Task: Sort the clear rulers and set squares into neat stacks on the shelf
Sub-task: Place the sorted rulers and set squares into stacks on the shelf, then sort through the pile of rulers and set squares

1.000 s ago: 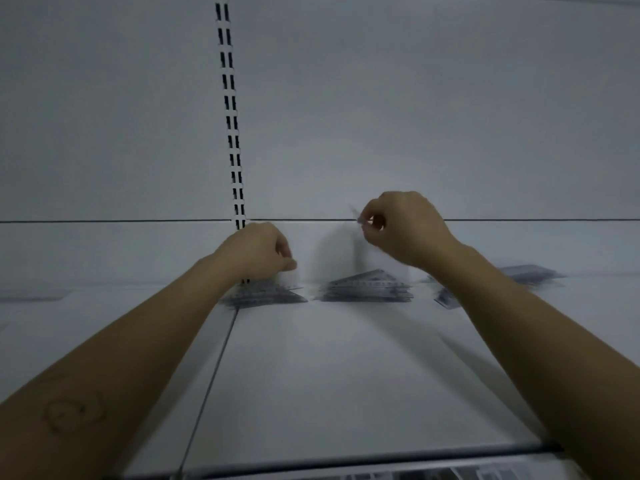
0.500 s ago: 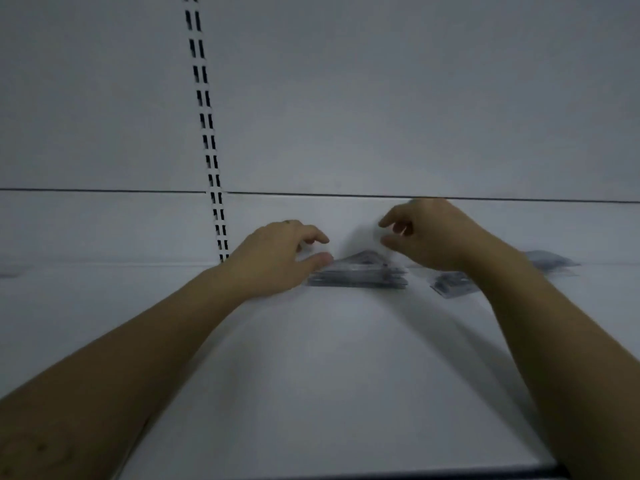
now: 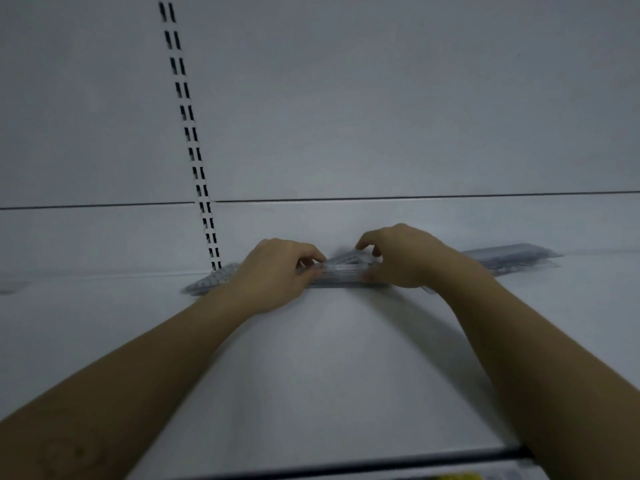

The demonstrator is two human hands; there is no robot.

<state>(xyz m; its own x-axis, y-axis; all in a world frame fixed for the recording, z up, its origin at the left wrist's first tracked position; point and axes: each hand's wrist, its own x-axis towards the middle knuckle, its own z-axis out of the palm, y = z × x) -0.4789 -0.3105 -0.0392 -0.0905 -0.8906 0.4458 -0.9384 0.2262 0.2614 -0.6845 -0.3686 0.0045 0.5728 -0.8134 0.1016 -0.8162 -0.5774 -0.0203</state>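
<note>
Both hands are gripping one stack of clear set squares (image 3: 341,270) at the shelf's (image 3: 329,358) back, left hand (image 3: 277,273) and right hand (image 3: 401,258) pinching opposite ends of its left-to-right long edge.

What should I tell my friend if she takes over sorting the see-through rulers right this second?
Left hand and right hand: each grips one end of the middle stack of set squares at the back of the shelf.
Left stack lies beside the slotted upright, partly hidden by the left wrist.
Right stack lies flat behind the right forearm.
Done: three piles formed.
Left: square up the middle pile, then probably check the other two.
</note>
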